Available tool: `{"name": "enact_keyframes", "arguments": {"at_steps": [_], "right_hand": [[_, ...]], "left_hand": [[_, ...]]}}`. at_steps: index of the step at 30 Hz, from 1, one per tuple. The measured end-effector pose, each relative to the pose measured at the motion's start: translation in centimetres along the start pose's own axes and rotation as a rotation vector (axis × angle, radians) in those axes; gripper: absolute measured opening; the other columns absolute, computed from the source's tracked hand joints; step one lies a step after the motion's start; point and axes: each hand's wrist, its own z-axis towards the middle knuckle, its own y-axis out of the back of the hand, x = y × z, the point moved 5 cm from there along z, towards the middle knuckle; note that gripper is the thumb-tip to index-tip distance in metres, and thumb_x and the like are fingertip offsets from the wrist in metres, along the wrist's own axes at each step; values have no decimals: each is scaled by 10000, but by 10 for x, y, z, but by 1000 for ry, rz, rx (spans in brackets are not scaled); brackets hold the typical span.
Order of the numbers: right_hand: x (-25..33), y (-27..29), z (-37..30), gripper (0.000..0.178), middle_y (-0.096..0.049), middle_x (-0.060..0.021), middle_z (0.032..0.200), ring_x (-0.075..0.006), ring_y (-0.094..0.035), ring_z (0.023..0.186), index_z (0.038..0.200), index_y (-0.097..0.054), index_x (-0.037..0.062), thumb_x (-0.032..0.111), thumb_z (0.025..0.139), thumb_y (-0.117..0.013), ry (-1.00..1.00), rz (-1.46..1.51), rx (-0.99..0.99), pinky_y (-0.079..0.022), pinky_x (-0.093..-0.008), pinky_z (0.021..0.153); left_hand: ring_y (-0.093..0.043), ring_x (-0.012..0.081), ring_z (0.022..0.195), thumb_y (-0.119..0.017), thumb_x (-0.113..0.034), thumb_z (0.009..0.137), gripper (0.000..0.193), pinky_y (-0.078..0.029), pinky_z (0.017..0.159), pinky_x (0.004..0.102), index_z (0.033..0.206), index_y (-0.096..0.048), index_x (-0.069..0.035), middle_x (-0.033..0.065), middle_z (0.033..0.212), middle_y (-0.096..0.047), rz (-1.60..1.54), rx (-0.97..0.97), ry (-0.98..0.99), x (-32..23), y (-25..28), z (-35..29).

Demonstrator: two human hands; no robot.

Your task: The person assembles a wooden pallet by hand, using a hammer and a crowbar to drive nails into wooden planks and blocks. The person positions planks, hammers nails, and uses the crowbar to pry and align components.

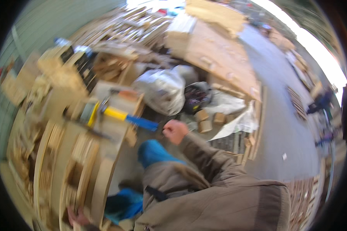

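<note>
The hammer [115, 114] lay across the top of a pale wooden pallet [104, 154] that stood on edge in front of the person, its dark metal head toward the far left, a yellow middle section of handle behind it, and a blue grip pointing right, toward the person's right hand [174, 131]. That hand was curled into a loose fist just beyond the blue end of the hammer; the picture was too blurred to tell whether the fingers touched the grip or held some small thing of their own. The left hand [78, 218] sat low on the pallet, well below the hammer, and seemed to be clasped on the pallet's near edge, though blur hid the fingers. Judged from its build, the hammer would be stiff and head-heavy, so it would tip toward the metal end if lifted from the very tip of the grip; the blue grip looked like a rubbery sleeve that should give a sure hold, while the smooth yellow part would likely be more slippery. The sensible place to take it was around the blue grip, the fingers wrapped fully round. Beyond the hammer, to its right, stood a grey-white stuffed sack [162, 90] and a dark bucket [196, 96], and several small wooden blocks [204, 121] lay on the ground near the right hand.
</note>
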Motion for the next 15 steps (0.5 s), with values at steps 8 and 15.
{"name": "enact_keyframes", "arguments": {"at_steps": [8,15], "right_hand": [[-5,-2,4,158,-667,-137,814,-283,-663,721,915,-669,20,98,824,-773,-116,160,15,-524,-367,657],[-11,-8,2,131,-693,-131,833,-268,-690,762,890,-715,52,159,823,-750,-17,13,-40,-546,-381,686]], "left_hand": [[-657,338,1045,-906,-264,650,765,-421,1079,488,1359,-646,-144,73,1234,-726,71,40,59,-66,12,-12],[-613,314,1251,-814,-17,743,684,-502,1051,408,1392,-599,13,187,1378,-636,-149,76,46,-54,10,-20]]}}
